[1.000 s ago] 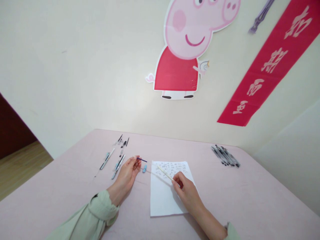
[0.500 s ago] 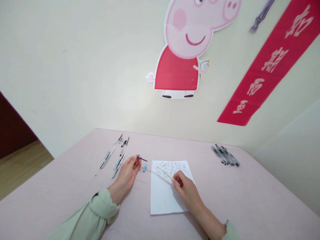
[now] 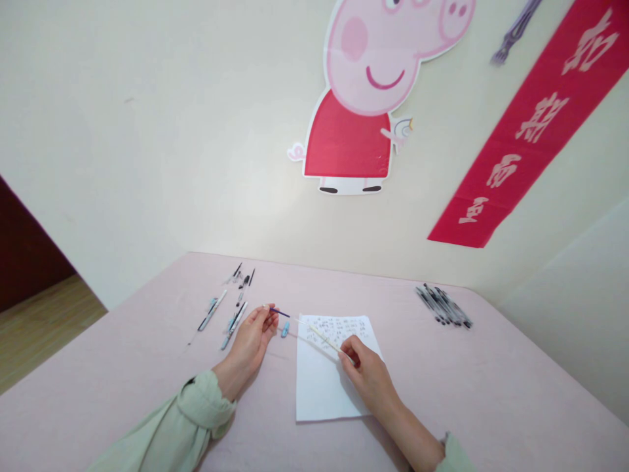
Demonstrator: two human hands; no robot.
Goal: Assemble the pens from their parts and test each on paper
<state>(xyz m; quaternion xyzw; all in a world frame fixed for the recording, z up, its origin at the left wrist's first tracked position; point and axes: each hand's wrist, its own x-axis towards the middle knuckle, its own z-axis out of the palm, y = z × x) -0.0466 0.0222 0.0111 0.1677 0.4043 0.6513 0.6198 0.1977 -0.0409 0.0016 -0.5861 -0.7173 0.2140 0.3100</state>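
Between the thumb and fingers of my left hand (image 3: 254,335) is a thin dark purple pen refill (image 3: 280,312), pointing right. My right hand (image 3: 361,367) pinches a slim pale pen barrel (image 3: 325,338) over the paper, its clear end toward the refill. The two parts lie nearly in line; whether they touch, I cannot tell. Just below the refill, a small light-blue pen cap (image 3: 285,330) rests on the table by the paper's left edge. Under the barrel and my right hand lies a white sheet of paper (image 3: 324,393) with handwriting on its upper part.
Left of my left hand are pens (image 3: 212,310), more pens (image 3: 234,326) and small dark pen parts (image 3: 244,282). A pile of grey and black pens (image 3: 443,306) lies at the right back of the pink-covered table (image 3: 472,393). Behind it stands a wall with a pig cutout (image 3: 348,141).
Both hands stay almost in place. The clear end of the barrel and the refill tip now appear slightly more in line.
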